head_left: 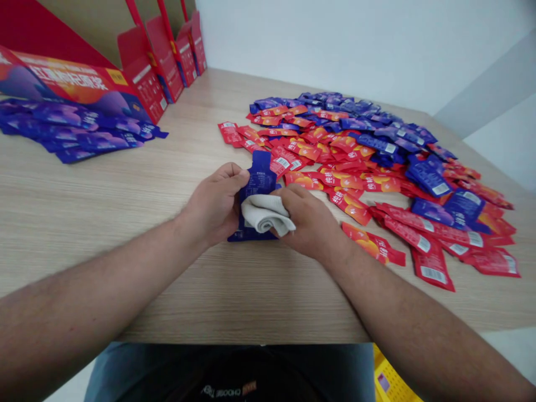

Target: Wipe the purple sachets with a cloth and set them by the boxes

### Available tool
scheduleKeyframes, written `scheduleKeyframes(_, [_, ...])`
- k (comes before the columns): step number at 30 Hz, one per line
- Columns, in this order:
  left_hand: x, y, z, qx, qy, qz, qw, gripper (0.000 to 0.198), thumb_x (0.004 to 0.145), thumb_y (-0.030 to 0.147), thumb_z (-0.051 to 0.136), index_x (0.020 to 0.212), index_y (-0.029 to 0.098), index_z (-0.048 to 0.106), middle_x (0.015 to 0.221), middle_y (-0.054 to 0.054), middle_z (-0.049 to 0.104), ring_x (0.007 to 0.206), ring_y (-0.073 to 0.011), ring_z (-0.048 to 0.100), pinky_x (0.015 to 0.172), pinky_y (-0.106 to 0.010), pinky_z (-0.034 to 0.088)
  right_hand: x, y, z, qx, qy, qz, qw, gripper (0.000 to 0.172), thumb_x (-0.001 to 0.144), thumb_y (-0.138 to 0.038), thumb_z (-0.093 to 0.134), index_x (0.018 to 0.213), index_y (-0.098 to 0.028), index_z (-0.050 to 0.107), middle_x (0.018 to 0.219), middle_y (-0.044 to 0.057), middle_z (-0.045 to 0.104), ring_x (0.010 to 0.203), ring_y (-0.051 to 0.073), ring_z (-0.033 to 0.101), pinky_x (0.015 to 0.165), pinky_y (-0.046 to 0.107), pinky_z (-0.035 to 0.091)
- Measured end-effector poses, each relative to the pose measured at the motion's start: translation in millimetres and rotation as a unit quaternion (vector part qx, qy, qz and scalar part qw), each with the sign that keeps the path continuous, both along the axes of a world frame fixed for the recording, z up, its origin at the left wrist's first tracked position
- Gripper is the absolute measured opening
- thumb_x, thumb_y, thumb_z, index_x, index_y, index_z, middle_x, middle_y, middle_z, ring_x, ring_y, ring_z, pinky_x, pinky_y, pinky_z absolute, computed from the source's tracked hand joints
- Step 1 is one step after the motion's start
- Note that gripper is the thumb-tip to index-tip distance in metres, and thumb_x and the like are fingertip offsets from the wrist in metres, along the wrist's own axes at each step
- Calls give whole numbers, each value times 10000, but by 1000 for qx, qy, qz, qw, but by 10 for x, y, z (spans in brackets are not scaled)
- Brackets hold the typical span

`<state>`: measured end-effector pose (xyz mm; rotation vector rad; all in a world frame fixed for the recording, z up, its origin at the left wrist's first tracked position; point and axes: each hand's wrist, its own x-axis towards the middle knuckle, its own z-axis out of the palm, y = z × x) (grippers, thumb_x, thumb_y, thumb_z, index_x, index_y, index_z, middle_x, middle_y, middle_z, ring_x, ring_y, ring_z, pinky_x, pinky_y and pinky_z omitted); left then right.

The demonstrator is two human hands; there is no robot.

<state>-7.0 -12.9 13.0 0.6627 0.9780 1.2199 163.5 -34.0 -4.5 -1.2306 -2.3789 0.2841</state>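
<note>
A pouch (259, 178) is held over the middle of the table (125, 268), with the left grip (213, 204) at its left side. A folded cloth (263, 215) is pressed against it by the right grip (312, 220). To the right, a heap of sachets (347, 139) is spread across the table. To the left, a row of sachets (71, 134) is laid before a tipped carton (79, 84). Further cartons (167, 56) are stood behind it, against the wall (335, 44). A crate (391, 374) is placed below the table's near edge, on the right.

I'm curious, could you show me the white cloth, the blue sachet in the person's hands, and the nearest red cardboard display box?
white cloth (263, 215), head view, on its folded middle
blue sachet (260, 180), head view, on its upper part above the cloth
red cardboard display box (146, 89), head view, on its red end panel
</note>
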Motion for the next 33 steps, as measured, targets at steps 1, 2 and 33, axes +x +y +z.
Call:
scheduleKeyframes(1, [-6,7,-2,1,-6,3,1000,192,855,124,589,723,205,476,562,45,503,478,-102,472,465,-219,394,4,5,2,4,10,-14,1000,283,859,-288,645,1125,-192,636,1031,83,648,936,233,619,775,330,494])
scheduleKeyframes(2, [-11,13,-6,1,-8,5,1000,190,854,132,599,727,206,479,565,44,512,478,-105,476,465,-221,402,5,7,4,1,10,-7,1000,275,861,-287,642,1120,-194,636,1027,82,648,941,232,620,780,331,498])
scheduleKeyframes(33, [3,-82,15,1,6,-78,997,261,713,184,770,699,185,509,561,44,532,485,-90,467,477,-191,386,88,54,41,19,69,-40,997,311,821,-257,665,1127,-213,629,1059,89,663,954,246,639,769,351,522])
